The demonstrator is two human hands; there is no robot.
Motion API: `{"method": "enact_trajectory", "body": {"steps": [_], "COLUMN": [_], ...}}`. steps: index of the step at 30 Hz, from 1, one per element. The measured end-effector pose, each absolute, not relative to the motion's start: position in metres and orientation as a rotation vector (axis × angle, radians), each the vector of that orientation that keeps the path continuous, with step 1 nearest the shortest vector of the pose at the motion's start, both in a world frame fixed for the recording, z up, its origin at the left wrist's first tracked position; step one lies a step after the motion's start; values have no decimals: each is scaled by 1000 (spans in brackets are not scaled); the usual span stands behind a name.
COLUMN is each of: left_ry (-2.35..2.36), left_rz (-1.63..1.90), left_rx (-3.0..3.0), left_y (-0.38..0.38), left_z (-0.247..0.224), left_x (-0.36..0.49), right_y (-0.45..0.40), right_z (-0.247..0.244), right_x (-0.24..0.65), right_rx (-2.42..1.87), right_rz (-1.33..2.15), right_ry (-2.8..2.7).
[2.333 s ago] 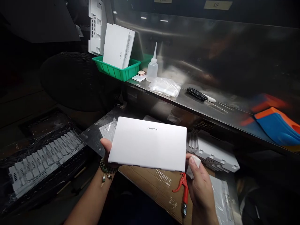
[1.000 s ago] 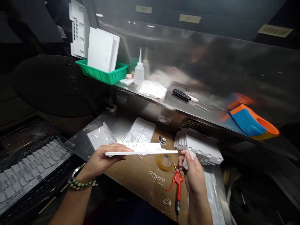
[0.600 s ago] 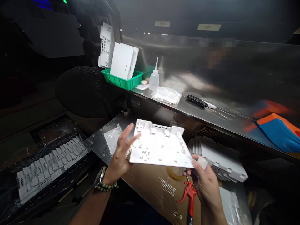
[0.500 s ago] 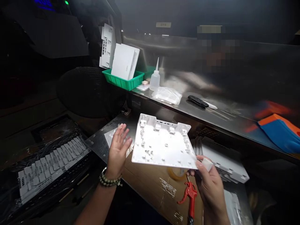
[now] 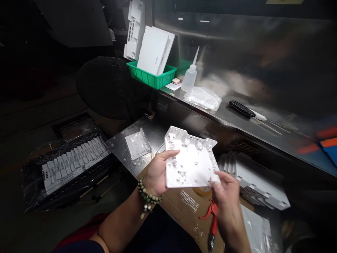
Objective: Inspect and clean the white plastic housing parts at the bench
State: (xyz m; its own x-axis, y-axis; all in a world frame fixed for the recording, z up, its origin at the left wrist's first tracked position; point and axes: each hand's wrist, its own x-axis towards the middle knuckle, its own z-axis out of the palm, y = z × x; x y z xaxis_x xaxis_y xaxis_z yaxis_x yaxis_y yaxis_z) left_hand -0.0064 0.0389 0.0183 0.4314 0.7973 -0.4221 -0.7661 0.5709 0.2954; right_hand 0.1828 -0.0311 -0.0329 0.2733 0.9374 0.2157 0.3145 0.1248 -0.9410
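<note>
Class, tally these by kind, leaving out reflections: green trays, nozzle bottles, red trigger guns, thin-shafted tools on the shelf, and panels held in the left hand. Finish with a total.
Green tray: 1
Nozzle bottle: 1
Red trigger gun: 1
Thin-shafted tools: 2 (black-handled, white-handled)
White panel in left hand: 1
Total: 6

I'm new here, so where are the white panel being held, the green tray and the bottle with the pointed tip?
White panel (image 5: 187, 157): head view, middle of its ribbed face.
Green tray (image 5: 149, 78): head view, front wall.
Bottle (image 5: 189, 79): head view, clear body.
</note>
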Motion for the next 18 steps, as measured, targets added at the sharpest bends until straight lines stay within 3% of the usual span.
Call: {"method": "enact_trajectory", "body": {"steps": [6, 18], "left_ry": [591, 652], "left_rz": [1105, 1204], "left_rx": [149, 122], "left_y": [36, 38], "left_z": [19, 15], "left_x": [4, 2], "right_y": [-38, -36], "right_z": [-2, -6], "right_x": [137, 134], "right_rx": [-1038, -1005], "right_rz": [396, 182], "right_ry": [-1888, -1908]}}
